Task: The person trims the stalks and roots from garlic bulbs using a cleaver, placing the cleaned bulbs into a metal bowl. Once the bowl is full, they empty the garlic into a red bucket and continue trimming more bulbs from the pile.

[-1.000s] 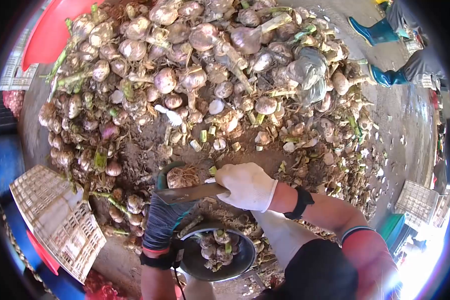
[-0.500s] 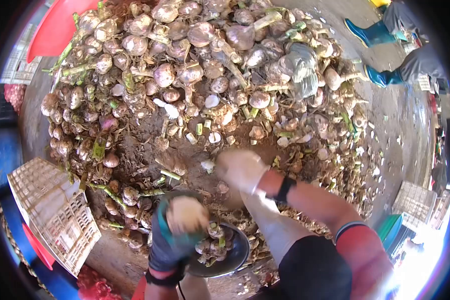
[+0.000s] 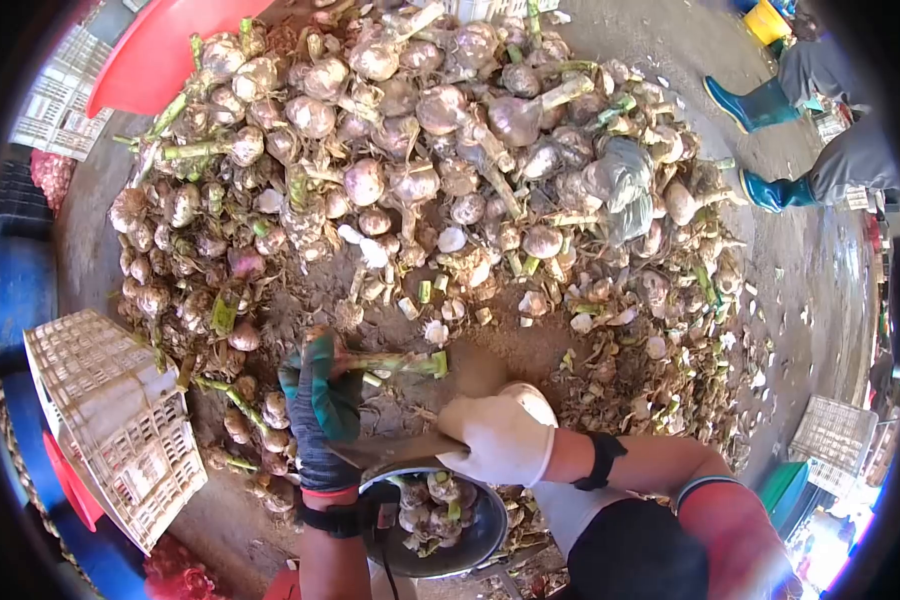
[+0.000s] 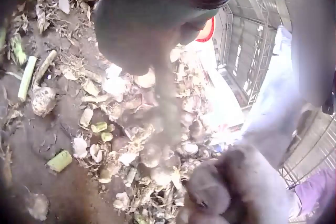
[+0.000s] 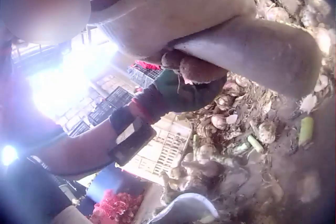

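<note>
My left hand [image 3: 322, 398], in a dark grey and green glove, grips a garlic plant whose thick green stalk [image 3: 400, 363] points right; the fingers mostly hide its bulb. My right hand [image 3: 498, 436], in a white glove, holds a knife [image 3: 395, 450] by its handle, the broad blade pointing left across the left wrist and the bowl's far rim. Below the hands is a dark bowl [image 3: 497, 510] with several garlic bulbs [image 3: 440, 512] in it. The right wrist view shows the white glove [image 5: 262, 50] close to the green glove [image 5: 184, 94].
A large heap of garlic [image 3: 390, 110] with stalks covers the ground ahead. Cut stalk pieces and scraps [image 3: 610, 390] lie to the right. A tilted white plastic crate [image 3: 120, 420] stands at left, a red basin [image 3: 160, 50] at upper left. Another person's boots [image 3: 770, 105] are at upper right.
My left hand went from the blade down over the bowl with a bulb, then forward; it now grips a stalked garlic instead. My right hand has come lower with the knife.
</note>
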